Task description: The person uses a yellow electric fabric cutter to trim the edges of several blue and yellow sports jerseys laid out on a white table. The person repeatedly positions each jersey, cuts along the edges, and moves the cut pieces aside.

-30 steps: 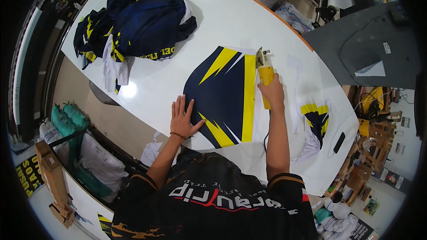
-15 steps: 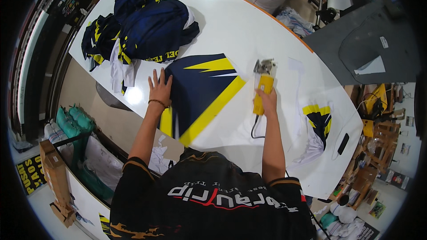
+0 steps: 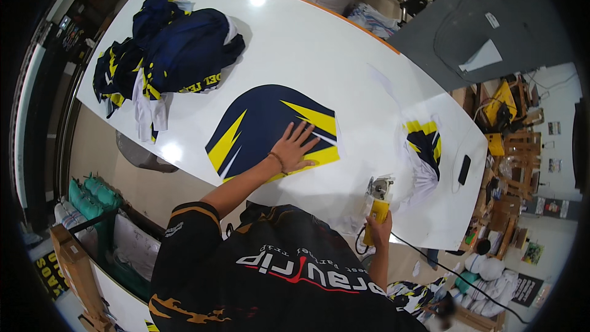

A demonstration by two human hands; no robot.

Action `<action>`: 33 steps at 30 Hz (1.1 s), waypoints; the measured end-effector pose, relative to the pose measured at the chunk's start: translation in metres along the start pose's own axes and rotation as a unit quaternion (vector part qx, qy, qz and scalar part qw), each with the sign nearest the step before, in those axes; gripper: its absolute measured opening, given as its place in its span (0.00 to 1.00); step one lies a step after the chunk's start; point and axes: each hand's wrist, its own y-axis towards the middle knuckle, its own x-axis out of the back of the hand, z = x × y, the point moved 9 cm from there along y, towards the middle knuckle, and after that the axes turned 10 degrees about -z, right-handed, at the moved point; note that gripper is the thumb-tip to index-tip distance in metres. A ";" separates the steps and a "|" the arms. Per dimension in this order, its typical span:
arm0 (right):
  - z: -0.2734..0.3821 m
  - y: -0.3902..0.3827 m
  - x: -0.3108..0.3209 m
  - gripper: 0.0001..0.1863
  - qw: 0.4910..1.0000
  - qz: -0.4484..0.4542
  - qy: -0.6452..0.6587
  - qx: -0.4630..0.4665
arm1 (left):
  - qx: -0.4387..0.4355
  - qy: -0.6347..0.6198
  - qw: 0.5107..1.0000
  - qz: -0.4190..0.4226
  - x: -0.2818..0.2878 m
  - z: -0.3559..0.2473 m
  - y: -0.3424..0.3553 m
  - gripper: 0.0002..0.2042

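Note:
A navy cut fabric panel (image 3: 257,114) with yellow and white jagged shapes lies flat on the white table (image 3: 353,123), its curved edge on the far side. My left hand (image 3: 295,147) rests on the panel's right part, palm down and fingers spread. Near the table's front edge, my right hand (image 3: 379,232) is wrapped round the yellow body of an electric cloth cutter (image 3: 378,209). The cutter's metal head points away from me, to the right of the panel and apart from it. Its dark cable loops beside my right hand.
A heap of navy and yellow fabric pieces (image 3: 190,49) lies at the far left. To the right are a smaller navy, yellow and white fabric bundle (image 3: 424,147) and a black phone-like object (image 3: 464,170). A grey board (image 3: 455,31) stands beyond the table's far right edge.
The panel has been turned and now lies flat. My left hand has shifted from its left edge to its right part. My right hand has drawn the cutter back toward me.

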 end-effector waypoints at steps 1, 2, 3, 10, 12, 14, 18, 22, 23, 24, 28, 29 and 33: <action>-0.004 -0.004 0.010 0.30 0.998 -0.004 -0.044 0.036 | -0.045 -0.028 0.999 0.014 -0.001 -0.013 -0.004 0.40; -0.012 -0.011 0.019 0.32 0.994 -0.011 -0.087 0.068 | -0.032 -0.045 0.998 0.003 0.011 -0.015 -0.005 0.39; -0.020 -0.019 0.026 0.34 0.986 -0.017 -0.131 0.100 | -0.001 -0.044 0.999 -0.032 0.018 -0.008 -0.005 0.40; 0.041 -0.054 -0.035 0.39 0.961 0.028 -0.250 0.116 | 0.172 0.028 0.978 -0.116 0.040 0.051 -0.037 0.46; 0.058 -0.057 -0.053 0.36 0.953 0.026 -0.276 0.125 | 0.162 0.035 0.980 -0.107 0.031 0.053 -0.043 0.46; 0.070 -0.055 -0.062 0.35 0.942 0.017 -0.308 0.134 | 0.156 0.039 0.983 -0.094 0.030 0.053 -0.042 0.46; 0.085 -0.040 -0.071 0.34 0.930 0.017 -0.327 0.165 | 0.155 0.052 0.983 -0.087 0.025 0.053 -0.041 0.46; 0.092 -0.025 -0.076 0.34 0.918 0.035 -0.363 0.156 | 0.153 0.048 0.983 -0.091 0.025 0.054 -0.042 0.46; 0.095 -0.023 -0.077 0.34 0.915 0.038 -0.373 0.152 | 0.154 0.043 0.983 -0.089 0.025 0.053 -0.042 0.46; 0.098 -0.021 -0.077 0.34 0.911 0.042 -0.383 0.147 | 0.154 0.038 0.984 -0.086 0.026 0.052 -0.041 0.46; 0.109 -0.020 -0.082 0.34 0.909 0.055 -0.387 0.143 | 0.156 0.040 0.983 -0.086 0.028 0.051 -0.042 0.46; 0.110 -0.019 -0.083 0.34 0.909 0.056 -0.387 0.145 | 0.157 0.038 0.983 -0.087 0.028 0.051 -0.042 0.46; 0.116 -0.015 -0.088 0.33 0.906 0.057 -0.390 0.154 | 0.156 0.041 0.983 -0.087 0.027 0.052 -0.043 0.46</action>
